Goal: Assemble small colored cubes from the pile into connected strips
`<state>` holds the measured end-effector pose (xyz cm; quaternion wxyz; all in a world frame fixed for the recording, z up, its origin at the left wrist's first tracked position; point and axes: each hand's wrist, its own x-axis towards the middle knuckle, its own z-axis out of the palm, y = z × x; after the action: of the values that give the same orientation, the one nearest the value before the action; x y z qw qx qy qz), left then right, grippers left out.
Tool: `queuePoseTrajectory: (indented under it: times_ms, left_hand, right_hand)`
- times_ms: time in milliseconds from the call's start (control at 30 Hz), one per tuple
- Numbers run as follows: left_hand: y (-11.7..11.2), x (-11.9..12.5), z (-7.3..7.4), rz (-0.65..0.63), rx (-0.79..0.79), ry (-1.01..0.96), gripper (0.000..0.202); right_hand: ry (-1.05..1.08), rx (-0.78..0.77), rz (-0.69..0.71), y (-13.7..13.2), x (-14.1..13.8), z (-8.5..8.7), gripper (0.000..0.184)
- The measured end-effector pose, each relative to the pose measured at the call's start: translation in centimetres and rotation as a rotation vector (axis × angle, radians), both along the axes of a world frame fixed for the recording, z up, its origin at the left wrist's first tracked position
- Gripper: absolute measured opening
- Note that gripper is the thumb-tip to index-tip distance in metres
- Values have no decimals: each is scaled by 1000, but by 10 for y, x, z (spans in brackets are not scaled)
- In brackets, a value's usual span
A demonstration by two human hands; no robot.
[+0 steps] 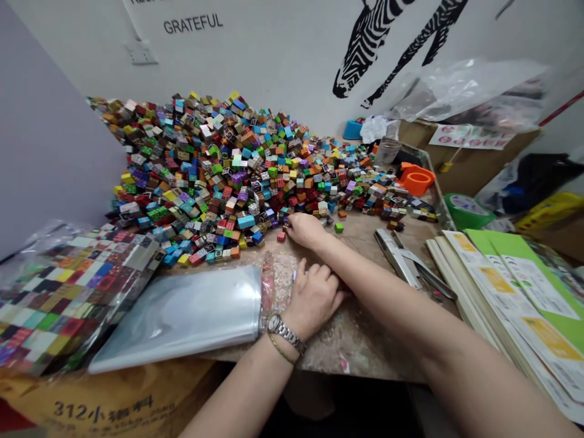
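A person's right hand reaches to the front edge of a broad pile of small colored cubes, its fingers bent down among the nearest pieces. A red cube sits right by those fingertips; whether the fingers pinch a piece cannot be told, since the back of the hand hides their undersides. The left hand is nearer the body, palm down and fingers curled low over the brown tabletop, and what it may hold is likewise hidden (a small pale patch shows beside its fingers, too little to name). A metal watch circles the left wrist. The pile spreads across the back of the table and climbs against the white wall, while a lone green cube lies just in front of it, to the right of the right hand. Left of the hands, a flat stack of clear plastic sleeves lies beside a transparent bag packed with cubes, with a yellow sack below them. Right of the right forearm rest a metal stapler and a stack of green and white printed cards; farther back, an orange tape dispenser stands near the pile's right end.
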<state>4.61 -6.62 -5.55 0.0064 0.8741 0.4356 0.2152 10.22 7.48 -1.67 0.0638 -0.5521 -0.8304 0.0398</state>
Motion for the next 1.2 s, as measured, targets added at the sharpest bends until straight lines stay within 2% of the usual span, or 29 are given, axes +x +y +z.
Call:
queuePoseTrajectory:
  times_ms: [133, 300, 433, 700, 933, 1067, 1200]
  left_hand:
    - [-2, 1, 5, 11, -17, 10, 22]
    - [-5, 1, 11, 14, -35, 21, 22]
    - [-5, 1, 12, 15, -29, 34, 21]
    - [-4, 0, 12, 15, -20, 33, 25]
    - [-3, 2, 14, 10, -37, 39, 26]
    - [-2, 3, 15, 1, -26, 49, 25]
    - [-3, 5, 16, -5, 0, 55, 26]
  right_hand:
    - [-27, -20, -27, -17, 21, 7, 33]
    - [-87, -62, -121, -38, 64, 17, 31]
    - [-116, -72, -199, -48, 91, 17, 31]
    - [-85, -99, -292, -70, 115, 18, 31]
    - [-95, -116, -453, -112, 151, 23, 32]
    - [-117, -167, -495, -132, 158, 19, 30]
    - [-102, -196, -532, -141, 160, 14, 31]
